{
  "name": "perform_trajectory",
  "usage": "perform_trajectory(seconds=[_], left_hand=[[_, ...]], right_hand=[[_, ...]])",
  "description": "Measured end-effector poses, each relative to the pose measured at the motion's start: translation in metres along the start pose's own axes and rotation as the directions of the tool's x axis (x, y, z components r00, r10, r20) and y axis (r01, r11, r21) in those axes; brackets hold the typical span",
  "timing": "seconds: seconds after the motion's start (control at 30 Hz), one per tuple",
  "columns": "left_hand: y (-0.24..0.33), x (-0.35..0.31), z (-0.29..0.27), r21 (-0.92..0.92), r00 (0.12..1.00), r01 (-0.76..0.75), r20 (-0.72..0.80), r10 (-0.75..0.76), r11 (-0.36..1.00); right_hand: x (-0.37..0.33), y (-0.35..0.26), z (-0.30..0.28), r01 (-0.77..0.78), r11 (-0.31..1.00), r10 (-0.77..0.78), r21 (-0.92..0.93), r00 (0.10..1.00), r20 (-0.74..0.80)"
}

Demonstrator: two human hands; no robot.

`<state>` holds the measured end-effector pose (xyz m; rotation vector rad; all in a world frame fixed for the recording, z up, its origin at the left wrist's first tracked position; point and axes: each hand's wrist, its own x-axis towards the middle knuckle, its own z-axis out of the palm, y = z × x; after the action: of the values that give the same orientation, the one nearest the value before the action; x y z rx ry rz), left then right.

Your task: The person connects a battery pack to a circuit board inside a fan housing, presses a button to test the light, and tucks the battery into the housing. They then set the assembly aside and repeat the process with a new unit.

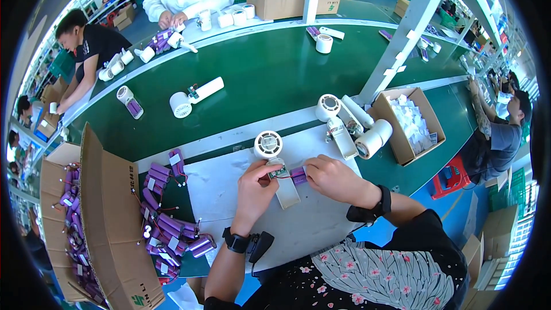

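Observation:
A white handheld fan (268, 144) lies on the pale work sheet before me, its round grille pointing away and its handle shell (288, 196) opened up. My left hand (255, 188) closes around the fan near its neck, thumb and fingertips at a small green circuit board (278, 171). Between the fingers of my right hand (336, 180) is the end of a purple battery pack (298, 175), held just above the handle. Thin red wires run between the pack and the board area. Their exact ends are hidden by my fingers.
At left, purple battery packs (166, 227) lie piled beside a tall cardboard box (112, 218). Several fan parts (344, 135) and a carton of white pieces (410, 123) stand right. Beyond runs a green conveyor (247, 89) carrying fans; a metal post (396, 51) rises nearby. Co-workers sit around.

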<state>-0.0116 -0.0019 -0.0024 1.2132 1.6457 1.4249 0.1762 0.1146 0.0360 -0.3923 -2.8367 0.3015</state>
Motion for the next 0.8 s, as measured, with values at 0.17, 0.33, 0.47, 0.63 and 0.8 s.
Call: perform_trajectory(seconds=[0.17, 0.33, 0.47, 0.63, 0.8], left_hand=[[-0.007, -0.001, 0.001, -0.030, 1.000, -0.015, -0.011, 0.015, 0.999], [-0.005, 0.001, 0.000, -0.025, 1.000, -0.016, -0.009, 0.015, 1.000], [-0.009, -0.002, -0.001, 0.006, 1.000, 0.002, -0.017, -0.002, 1.000], [-0.006, 0.003, 0.002, -0.026, 0.998, -0.039, -0.054, 0.037, 0.999], [-0.008, 0.003, -0.002, -0.025, 0.999, 0.021, -0.041, -0.022, 0.999]], right_hand=[[0.003, 0.000, 0.002, 0.037, 0.984, -0.017, -0.176, 0.993, 0.117], [0.002, 0.009, -0.014, -0.025, 0.997, 0.019, 0.079, 0.997, 0.074], [-0.018, 0.038, -0.066, -0.322, 0.943, 0.323, 0.084, 0.946, -0.001], [-0.068, 0.110, -0.134, -0.745, 0.649, 0.558, -0.153, 0.603, -0.570], [-0.003, 0.003, -0.067, -0.365, 0.847, 0.394, 0.385, 0.919, 0.005]])
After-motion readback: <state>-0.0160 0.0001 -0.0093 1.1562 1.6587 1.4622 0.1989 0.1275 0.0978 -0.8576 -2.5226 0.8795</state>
